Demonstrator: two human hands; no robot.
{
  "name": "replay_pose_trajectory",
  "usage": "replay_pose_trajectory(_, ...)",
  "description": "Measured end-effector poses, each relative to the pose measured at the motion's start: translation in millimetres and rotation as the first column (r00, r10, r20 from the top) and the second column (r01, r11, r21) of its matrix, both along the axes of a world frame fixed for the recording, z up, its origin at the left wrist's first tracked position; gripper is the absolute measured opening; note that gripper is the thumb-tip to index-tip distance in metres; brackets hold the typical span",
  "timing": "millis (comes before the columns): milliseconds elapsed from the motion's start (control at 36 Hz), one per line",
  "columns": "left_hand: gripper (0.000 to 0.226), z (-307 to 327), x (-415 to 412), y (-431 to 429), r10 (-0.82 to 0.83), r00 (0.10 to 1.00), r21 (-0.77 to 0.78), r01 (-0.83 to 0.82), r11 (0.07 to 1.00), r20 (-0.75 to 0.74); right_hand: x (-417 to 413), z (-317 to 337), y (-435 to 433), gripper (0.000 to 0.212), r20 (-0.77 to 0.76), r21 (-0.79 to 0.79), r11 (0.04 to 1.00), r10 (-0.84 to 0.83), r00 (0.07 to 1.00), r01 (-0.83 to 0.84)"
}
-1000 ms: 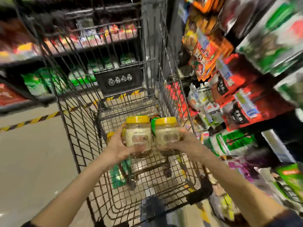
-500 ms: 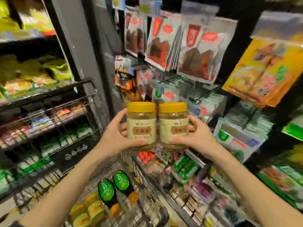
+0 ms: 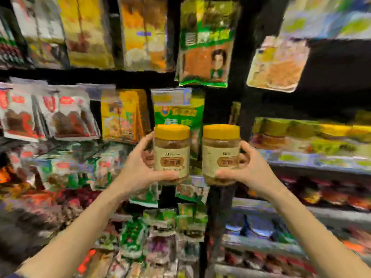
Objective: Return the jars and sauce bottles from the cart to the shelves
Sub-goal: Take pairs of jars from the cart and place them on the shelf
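Two matching clear jars with yellow lids and beige labels are held upright at chest height in front of the shelves. My left hand grips the left jar from its left side. My right hand grips the right jar from its right side. A small gap separates the jars. The cart is out of view.
Hanging snack packets fill the racks on the left and above. A black upright post stands behind the jars. On the right, shelves carry rows of blurred yellow and green goods. The picture is blurred.
Both hands lifted the jars out of the cart and up. The view swung right from the cart to the shelves. The jars, touching before, now stand slightly apart.
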State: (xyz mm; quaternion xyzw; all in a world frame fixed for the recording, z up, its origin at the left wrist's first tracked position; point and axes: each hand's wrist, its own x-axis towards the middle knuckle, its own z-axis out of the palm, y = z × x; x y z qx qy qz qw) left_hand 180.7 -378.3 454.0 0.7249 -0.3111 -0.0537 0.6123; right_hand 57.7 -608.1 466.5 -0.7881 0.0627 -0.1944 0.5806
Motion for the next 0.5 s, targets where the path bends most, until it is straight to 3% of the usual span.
replay_pose_trajectory(167,0.093,4.7,-81.7,-109.0,-0.182,0.983,-0.051,0.182,0.982,0.004,-118.0,10.6,-77.3,0.067,0.022,-0.043,0.98,-0.196,0.98,0.196)
replay_pose_trajectory(250,0.102,7.1,-121.6,-155.9,-0.271,0.962,-0.058,0.272,0.961,0.013,-175.1,14.3,-108.3,0.083,0.017,-0.045,0.957,-0.285,0.958,0.285)
replay_pose_trajectory(361,0.107,15.5,-180.8,-217.9,-0.401,0.916,-0.07,0.401,0.913,0.017,-255.4,24.3,-144.8,0.064,0.078,-0.133,0.901,-0.406,0.911,0.413)
replay_pose_trajectory(500,0.12,24.2,-227.9,-281.9,-0.507,0.862,-0.066,0.506,0.86,0.0,-324.6,27.7,-186.5,0.068,0.118,-0.125,0.849,-0.501,0.857,0.513)
